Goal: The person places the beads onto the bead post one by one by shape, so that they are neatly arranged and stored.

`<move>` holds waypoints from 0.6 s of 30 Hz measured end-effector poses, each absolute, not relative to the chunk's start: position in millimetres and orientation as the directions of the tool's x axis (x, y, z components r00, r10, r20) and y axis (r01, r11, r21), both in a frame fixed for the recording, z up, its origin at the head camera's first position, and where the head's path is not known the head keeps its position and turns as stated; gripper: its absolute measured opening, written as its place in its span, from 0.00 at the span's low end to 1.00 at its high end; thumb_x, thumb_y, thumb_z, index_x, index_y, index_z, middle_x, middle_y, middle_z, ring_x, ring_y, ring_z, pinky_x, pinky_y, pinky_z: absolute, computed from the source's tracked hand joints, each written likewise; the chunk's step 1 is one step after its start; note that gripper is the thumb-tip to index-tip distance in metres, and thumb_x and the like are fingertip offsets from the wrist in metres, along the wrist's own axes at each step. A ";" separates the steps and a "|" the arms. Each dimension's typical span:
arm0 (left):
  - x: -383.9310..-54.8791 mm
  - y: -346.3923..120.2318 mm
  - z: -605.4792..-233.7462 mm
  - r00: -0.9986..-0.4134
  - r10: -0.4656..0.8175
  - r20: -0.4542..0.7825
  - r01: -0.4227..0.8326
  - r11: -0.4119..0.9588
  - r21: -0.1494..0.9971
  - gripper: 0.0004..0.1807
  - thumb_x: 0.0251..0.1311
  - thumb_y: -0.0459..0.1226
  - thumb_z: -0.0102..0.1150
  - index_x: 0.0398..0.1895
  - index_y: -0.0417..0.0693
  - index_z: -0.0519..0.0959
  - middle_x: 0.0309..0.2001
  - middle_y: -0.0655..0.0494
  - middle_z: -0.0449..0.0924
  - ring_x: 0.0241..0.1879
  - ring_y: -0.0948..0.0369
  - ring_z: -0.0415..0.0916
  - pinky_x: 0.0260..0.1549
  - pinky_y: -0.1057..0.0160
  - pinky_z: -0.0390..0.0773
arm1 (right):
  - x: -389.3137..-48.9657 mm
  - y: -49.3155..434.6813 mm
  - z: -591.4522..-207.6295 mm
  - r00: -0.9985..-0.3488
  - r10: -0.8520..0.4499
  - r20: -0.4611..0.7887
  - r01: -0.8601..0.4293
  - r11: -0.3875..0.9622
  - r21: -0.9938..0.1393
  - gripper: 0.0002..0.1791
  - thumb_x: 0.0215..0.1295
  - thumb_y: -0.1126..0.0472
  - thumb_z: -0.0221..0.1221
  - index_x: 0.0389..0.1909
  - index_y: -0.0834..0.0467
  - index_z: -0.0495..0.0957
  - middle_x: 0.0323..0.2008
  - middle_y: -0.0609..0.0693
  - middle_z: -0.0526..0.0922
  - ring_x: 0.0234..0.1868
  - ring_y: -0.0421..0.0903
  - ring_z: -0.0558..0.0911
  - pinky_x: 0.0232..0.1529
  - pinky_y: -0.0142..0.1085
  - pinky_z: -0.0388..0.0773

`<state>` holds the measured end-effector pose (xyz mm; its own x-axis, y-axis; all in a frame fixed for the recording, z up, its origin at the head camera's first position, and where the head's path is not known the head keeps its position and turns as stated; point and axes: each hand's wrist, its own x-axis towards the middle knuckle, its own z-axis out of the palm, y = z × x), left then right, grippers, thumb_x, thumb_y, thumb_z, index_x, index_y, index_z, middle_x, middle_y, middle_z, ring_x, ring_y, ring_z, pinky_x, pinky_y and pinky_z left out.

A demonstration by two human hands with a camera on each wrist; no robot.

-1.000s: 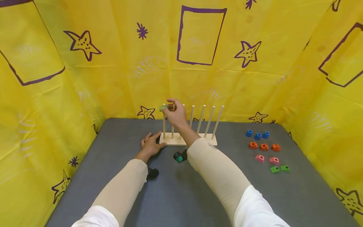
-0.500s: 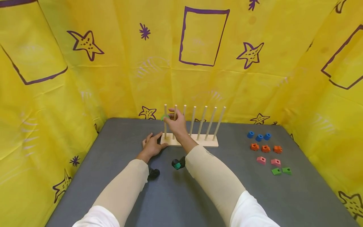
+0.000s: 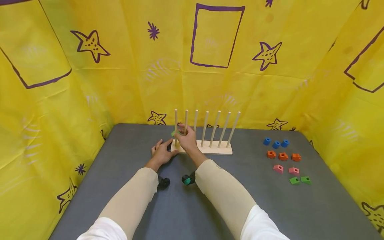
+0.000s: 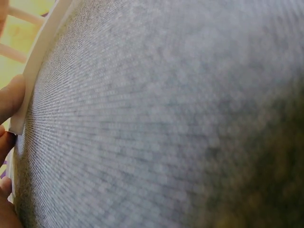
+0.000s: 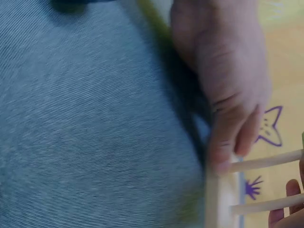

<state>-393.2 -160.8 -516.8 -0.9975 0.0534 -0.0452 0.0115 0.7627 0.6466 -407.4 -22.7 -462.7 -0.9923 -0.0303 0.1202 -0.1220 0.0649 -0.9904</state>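
Observation:
A wooden peg stand with a row of several upright pegs stands on the grey table. Its left end is gripped by my left hand, thumb along the front edge; the left wrist view shows that thumb against the base. My right hand pinches a small green block, threaded on the leftmost peg and held partway down it, above the base. In the right wrist view, the right fingers show at the right edge behind the pegs, and most of the green block is out of frame.
Right of the stand lie blue cylinders, orange notched blocks, two pink blocks and two green wedge blocks. A yellow patterned curtain hangs behind the table. Black wrist devices hang under both forearms.
My right hand has moved down with the green block, from near the leftmost peg's top to its lower half. The left hand keeps its grip on the stand.

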 end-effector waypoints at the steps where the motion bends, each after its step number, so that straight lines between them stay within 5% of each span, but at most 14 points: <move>1: -392.7 -161.0 -516.6 -0.998 0.053 -0.046 0.011 0.765 0.643 0.40 0.60 0.52 0.63 0.73 0.49 0.62 0.66 0.46 0.67 0.72 0.46 0.39 0.63 0.42 0.38 | -407.1 -22.9 -466.2 -0.993 -0.032 0.111 -0.114 0.080 -0.990 0.26 0.59 0.66 0.65 0.60 0.59 0.73 0.48 0.52 0.78 0.53 0.49 0.75 0.51 0.44 0.75; 18: -388.0 -160.9 -515.4 -0.998 0.057 -0.031 0.023 0.764 0.645 0.40 0.61 0.51 0.62 0.73 0.48 0.61 0.66 0.44 0.67 0.72 0.47 0.39 0.63 0.42 0.38 | -408.1 -25.2 -494.8 -1.000 -0.005 0.014 -0.014 0.257 -0.966 0.24 0.54 0.73 0.63 0.54 0.59 0.76 0.44 0.53 0.84 0.48 0.53 0.80 0.49 0.42 0.76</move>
